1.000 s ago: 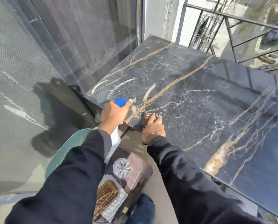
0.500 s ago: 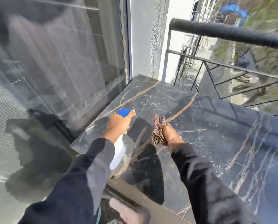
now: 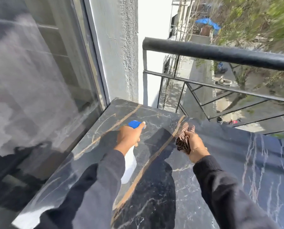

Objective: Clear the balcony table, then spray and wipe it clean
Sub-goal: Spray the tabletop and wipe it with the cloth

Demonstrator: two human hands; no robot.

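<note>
The balcony table (image 3: 237,162) has a dark marble top with gold and white veins and nothing standing on it. My left hand (image 3: 128,138) grips a white spray bottle (image 3: 128,166) with a blue nozzle, held above the table's left part and aimed at the far corner. My right hand (image 3: 194,146) is closed around a folded brown patterned cloth (image 3: 182,139), held just above the table's middle. Both arms wear dark sleeves.
A glass door (image 3: 38,80) runs along the table's left edge. A grey textured wall (image 3: 119,50) stands behind the far corner. A black metal railing (image 3: 220,53) borders the far side, with a street and greenery far below.
Both hands have moved forward over the table toward its far corner. The view has lifted, so the chair and things near the table's front edge are out of sight.
</note>
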